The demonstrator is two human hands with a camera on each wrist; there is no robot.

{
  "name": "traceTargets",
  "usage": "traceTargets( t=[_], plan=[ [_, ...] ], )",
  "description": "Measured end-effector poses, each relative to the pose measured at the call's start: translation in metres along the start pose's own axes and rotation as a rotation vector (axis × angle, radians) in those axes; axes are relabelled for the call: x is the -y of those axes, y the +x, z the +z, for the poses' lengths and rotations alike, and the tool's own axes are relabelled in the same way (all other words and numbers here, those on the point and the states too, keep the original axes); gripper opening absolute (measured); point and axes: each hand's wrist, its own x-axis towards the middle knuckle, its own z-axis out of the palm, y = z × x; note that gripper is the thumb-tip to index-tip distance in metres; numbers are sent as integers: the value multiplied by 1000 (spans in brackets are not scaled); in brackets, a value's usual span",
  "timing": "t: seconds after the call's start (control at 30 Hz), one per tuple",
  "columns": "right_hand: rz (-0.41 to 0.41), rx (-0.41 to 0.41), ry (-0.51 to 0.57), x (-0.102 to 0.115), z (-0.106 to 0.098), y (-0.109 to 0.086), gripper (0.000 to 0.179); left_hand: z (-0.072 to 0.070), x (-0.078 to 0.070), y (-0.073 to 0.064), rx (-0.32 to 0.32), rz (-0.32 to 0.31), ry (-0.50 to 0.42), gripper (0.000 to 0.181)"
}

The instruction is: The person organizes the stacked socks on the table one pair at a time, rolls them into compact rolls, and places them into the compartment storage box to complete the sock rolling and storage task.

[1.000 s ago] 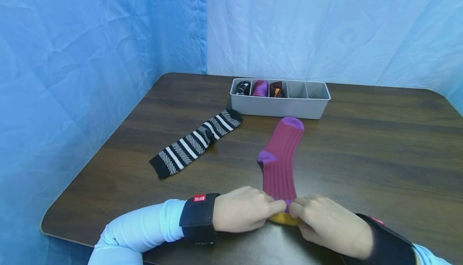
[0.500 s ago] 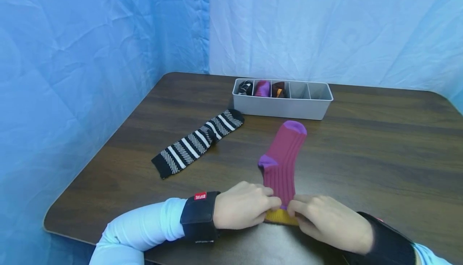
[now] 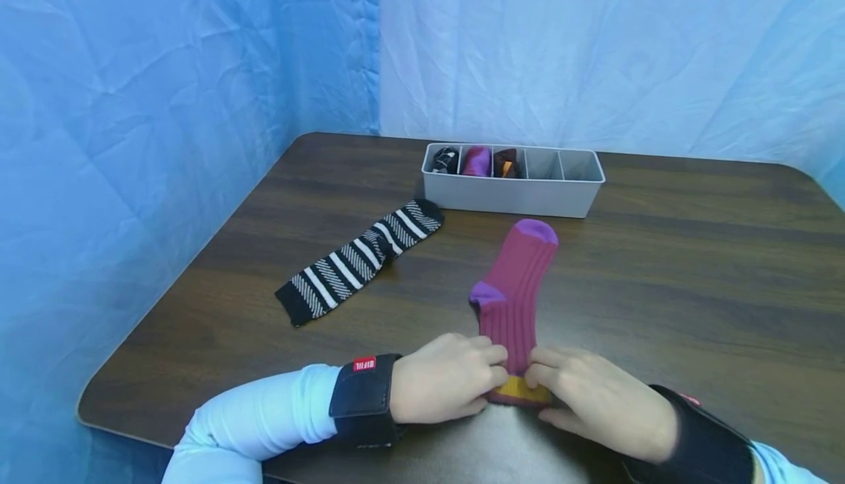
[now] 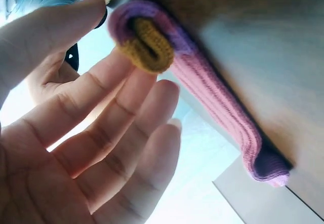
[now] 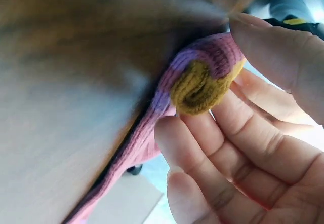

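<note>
A person leans over a dark wooden worktop point(image 3: 660, 264) with both hands at the near end of a magenta ribbed sock point(image 3: 511, 301), the landmark for everything here. The sock lies flat and lengthwise, its purple toe pointing away from the person and its yellow cuff point(image 3: 521, 390) at the near end, rolled over onto itself into a small coil. The left hand point(image 3: 442, 380) meets that coil from the sock's left side, its fingers point(image 4: 126, 102) lightly curled with the tips against the yellow roll and the thumb over the top, pinching it. The right hand point(image 3: 594, 400) mirrors it from the sock's right side, fingers point(image 5: 212, 148) bent under the roll and thumb above, also pinching it. The two hands nearly touch each other above the cuff. Both wrists wear black straps over pale blue sleeves. To the left of the sock and apart from it, a black-and-white striped sock point(image 3: 359, 260) lies flat at a slant. Just beyond the sock's purple toe stands a long grey divided tray point(image 3: 515, 198); its three left compartments hold rolled socks. Blue cloth hangs behind the worktop.
</note>
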Motion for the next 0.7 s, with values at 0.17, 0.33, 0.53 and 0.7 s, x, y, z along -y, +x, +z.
traceTargets(
  t=[0.17, 0.33, 0.53, 0.7],
  plan=[
    [12, -9, -12, 0, 1, 1, 25, 1, 0, 1, 7, -13, 8, 19],
    [-9, -88, -41, -1, 4, 0, 22, 4, -1, 1, -53, -7, 92, 12],
    [15, -51, 14, 0, 2, 0, 20, 0, 1, -1, -51, -33, 41, 7],
    [118, 139, 213, 2, -4, -1, 19, -2, 6, -2, -36, -59, -176, 13]
  ],
)
